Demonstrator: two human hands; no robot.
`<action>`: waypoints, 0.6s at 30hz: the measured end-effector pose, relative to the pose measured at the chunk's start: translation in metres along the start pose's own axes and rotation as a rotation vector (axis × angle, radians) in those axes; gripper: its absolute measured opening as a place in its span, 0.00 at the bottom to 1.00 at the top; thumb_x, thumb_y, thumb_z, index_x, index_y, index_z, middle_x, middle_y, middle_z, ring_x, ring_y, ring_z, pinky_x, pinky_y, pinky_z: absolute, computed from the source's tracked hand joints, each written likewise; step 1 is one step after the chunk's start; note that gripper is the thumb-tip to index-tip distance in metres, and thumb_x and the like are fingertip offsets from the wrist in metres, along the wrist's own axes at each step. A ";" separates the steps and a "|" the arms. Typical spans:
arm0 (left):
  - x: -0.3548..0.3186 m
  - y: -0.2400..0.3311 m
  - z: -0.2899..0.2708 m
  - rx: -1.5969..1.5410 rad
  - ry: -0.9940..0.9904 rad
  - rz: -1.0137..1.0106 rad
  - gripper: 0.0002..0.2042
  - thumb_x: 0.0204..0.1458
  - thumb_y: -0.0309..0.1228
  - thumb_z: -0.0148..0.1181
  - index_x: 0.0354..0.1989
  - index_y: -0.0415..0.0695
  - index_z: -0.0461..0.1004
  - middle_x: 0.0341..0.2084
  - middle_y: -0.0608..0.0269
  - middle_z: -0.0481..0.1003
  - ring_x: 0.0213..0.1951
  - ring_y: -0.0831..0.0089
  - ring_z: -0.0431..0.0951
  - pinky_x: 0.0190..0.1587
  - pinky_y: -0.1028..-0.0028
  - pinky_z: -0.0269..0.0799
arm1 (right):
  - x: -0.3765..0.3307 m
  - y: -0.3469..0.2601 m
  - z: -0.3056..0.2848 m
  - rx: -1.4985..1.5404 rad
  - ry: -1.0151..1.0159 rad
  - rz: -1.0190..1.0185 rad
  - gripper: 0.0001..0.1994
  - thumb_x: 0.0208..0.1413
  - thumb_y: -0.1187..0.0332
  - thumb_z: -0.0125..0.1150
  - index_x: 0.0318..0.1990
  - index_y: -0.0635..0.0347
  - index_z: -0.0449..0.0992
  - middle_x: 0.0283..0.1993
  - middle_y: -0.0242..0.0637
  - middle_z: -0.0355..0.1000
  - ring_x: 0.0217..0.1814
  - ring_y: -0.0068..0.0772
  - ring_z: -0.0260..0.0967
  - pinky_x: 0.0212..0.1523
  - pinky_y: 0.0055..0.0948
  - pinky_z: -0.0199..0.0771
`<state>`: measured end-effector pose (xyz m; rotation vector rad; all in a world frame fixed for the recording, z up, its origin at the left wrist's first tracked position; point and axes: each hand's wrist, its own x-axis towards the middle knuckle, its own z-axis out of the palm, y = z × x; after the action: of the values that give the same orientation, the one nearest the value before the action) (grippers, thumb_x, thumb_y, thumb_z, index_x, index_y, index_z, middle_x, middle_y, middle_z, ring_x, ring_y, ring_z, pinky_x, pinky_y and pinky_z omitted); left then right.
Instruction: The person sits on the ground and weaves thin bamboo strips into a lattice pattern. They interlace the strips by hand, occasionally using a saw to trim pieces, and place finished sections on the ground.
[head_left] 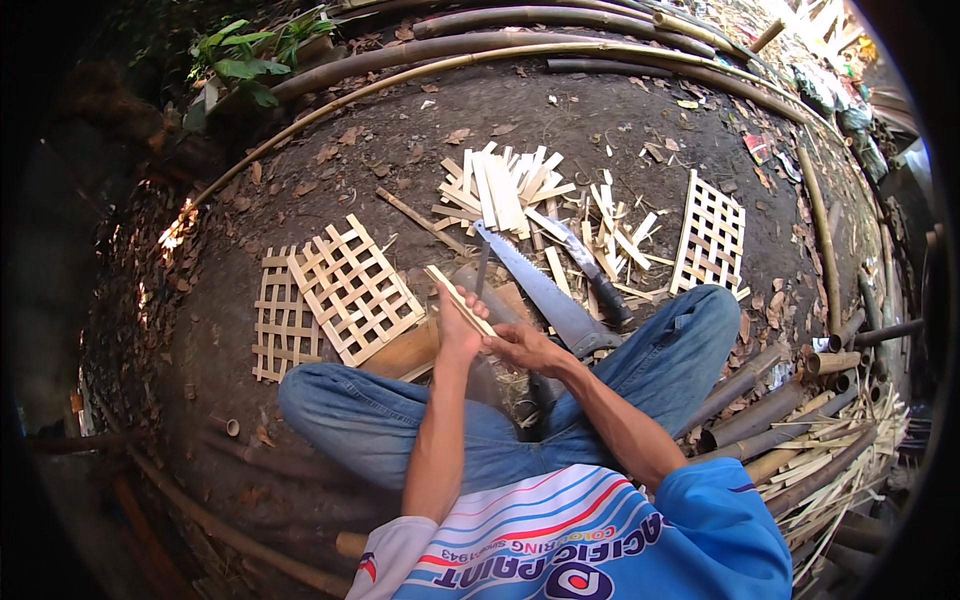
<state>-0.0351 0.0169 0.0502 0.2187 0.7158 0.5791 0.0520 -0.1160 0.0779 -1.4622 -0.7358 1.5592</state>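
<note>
The left hand (pixel 458 325) was closed around a short bamboo strip (pixel 460 300), held tilted above the lap; the right hand (pixel 522 345) touched its lower end, grip unclear. A handsaw (pixel 535 285) lay just beyond, lattice panels (pixel 350 290) to the left.

Blue denim jeans on both legs, faded at the knees. The short-sleeved jersey has a bright blue sleeve on the person's right and a white one on the left — its white front carries red and blue stripes and printed lettering. Forearms bare.
</note>
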 end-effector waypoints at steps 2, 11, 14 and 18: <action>0.000 0.004 0.008 -0.041 0.125 0.041 0.21 0.62 0.54 0.45 0.35 0.47 0.65 0.20 0.68 0.62 0.22 0.76 0.64 0.26 0.74 0.65 | -0.001 -0.001 -0.004 0.020 -0.031 -0.008 0.15 0.64 0.56 0.55 0.34 0.59 0.73 0.23 0.25 0.64 0.24 0.18 0.59 0.24 0.23 0.58; 0.001 0.029 -0.002 0.129 0.132 0.129 0.29 0.49 0.63 0.58 0.37 0.45 0.73 0.11 0.76 0.57 0.14 0.84 0.59 0.16 0.83 0.56 | -0.001 -0.001 -0.008 0.131 -0.245 0.069 0.15 0.65 0.55 0.54 0.41 0.58 0.75 0.27 0.22 0.62 0.26 0.14 0.58 0.27 0.18 0.61; 0.001 0.031 0.007 0.191 0.142 0.071 0.28 0.50 0.62 0.58 0.39 0.45 0.74 0.12 0.76 0.60 0.15 0.84 0.63 0.19 0.83 0.63 | -0.004 -0.007 -0.011 0.144 -0.265 0.062 0.17 0.65 0.54 0.52 0.43 0.59 0.75 0.29 0.22 0.62 0.27 0.15 0.59 0.28 0.19 0.61; -0.002 0.029 0.017 0.193 0.224 0.139 0.25 0.51 0.58 0.59 0.37 0.45 0.75 0.14 0.76 0.64 0.16 0.83 0.65 0.23 0.82 0.70 | 0.000 -0.001 -0.012 0.092 -0.225 0.051 0.18 0.65 0.52 0.51 0.45 0.60 0.73 0.29 0.21 0.61 0.27 0.16 0.58 0.27 0.23 0.60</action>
<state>-0.0369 0.0394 0.0748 0.3894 0.9805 0.6742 0.0635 -0.1173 0.0769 -1.2606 -0.7495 1.7926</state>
